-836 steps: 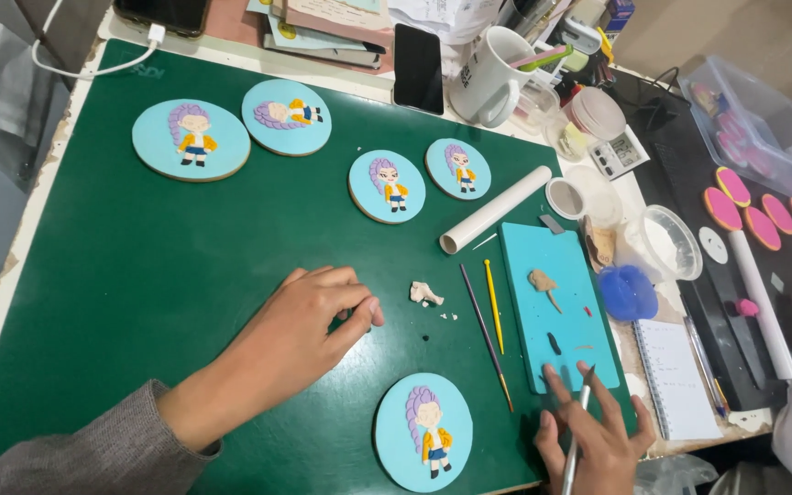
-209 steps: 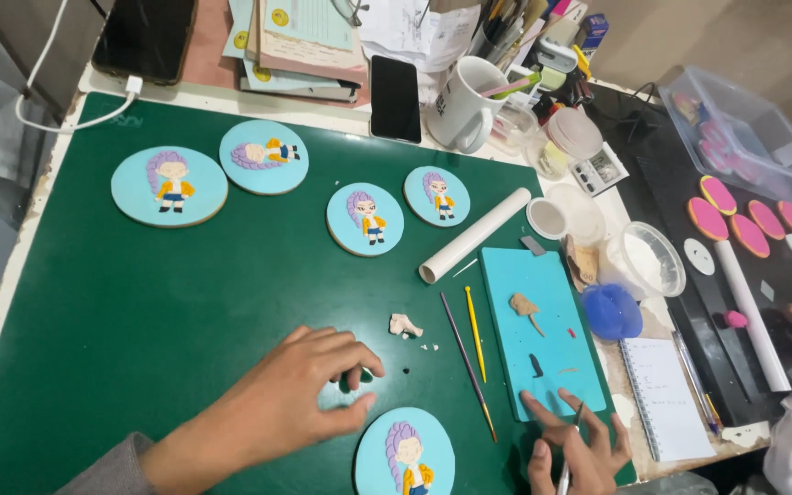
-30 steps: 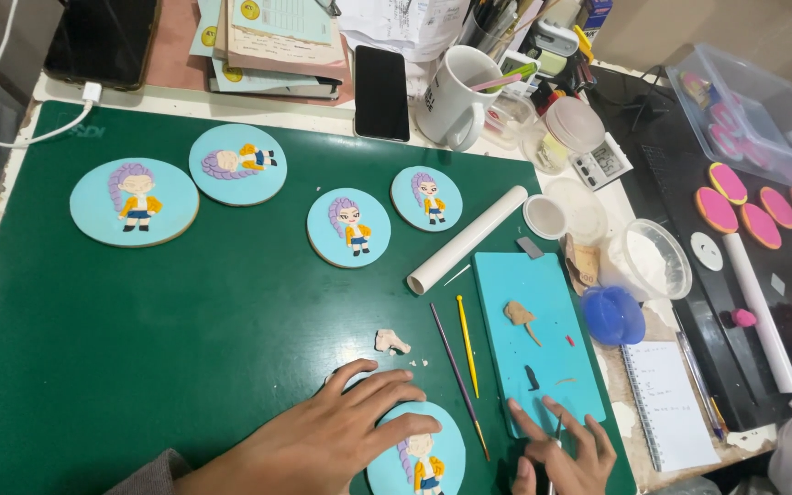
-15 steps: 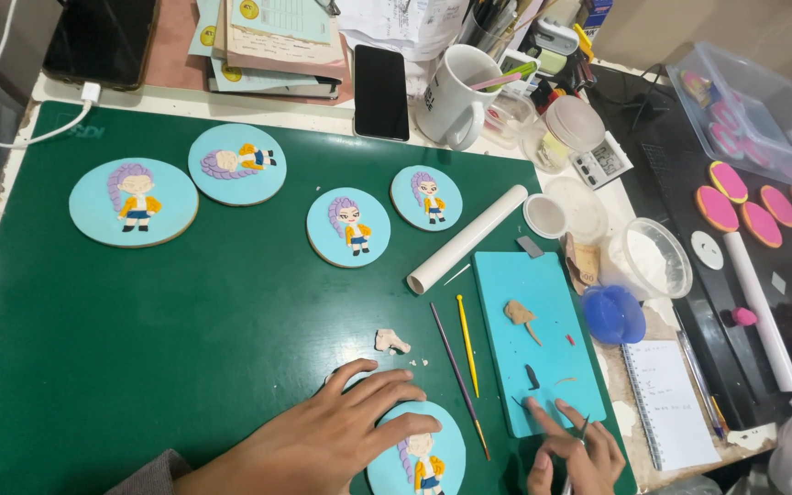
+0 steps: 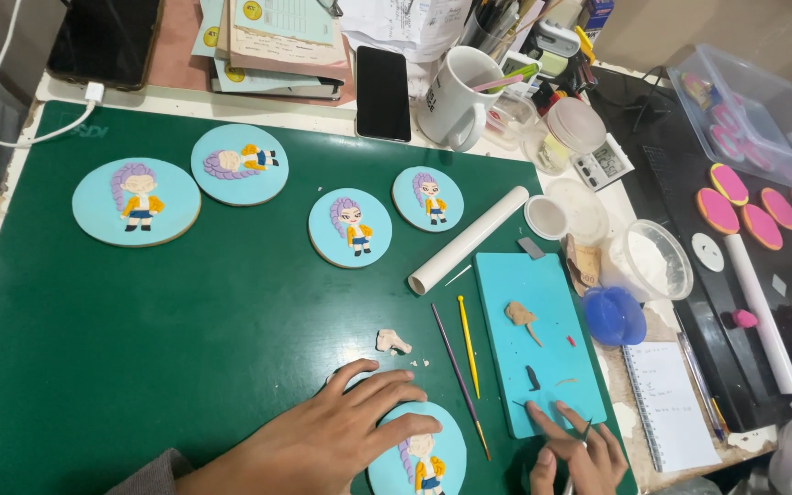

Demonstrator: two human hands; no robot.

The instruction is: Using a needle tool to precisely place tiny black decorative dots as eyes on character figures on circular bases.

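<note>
**Steadying a Decorated Disc at the Mat's Near Edge**

Resting flat, the left hand (image 5: 323,440) spreads its fingers over the upper left rim of a round pale-blue disc decorated with a small purple-haired figure in a yellow jacket (image 5: 419,454); that disc lies at the near edge of the dark green cutting mat (image 5: 185,312), just under the fingertips; the right hand (image 5: 575,454) sits beside it, fingers drawn together around a thin dark pointed tool (image 5: 584,431), its fingertips touching the near end of a turquoise rectangular work board (image 5: 543,339); four more pale-blue figure discs (image 5: 350,227) lie well apart across the far side of the mat; a stack of printed paper booklets (image 5: 272,41) sits beyond the mat's far edge, beside a black phone (image 5: 383,92); a white spiral notebook (image 5: 666,403) lies right of the board; a white rolling tube (image 5: 467,240) lies tilted between discs and board.
</note>
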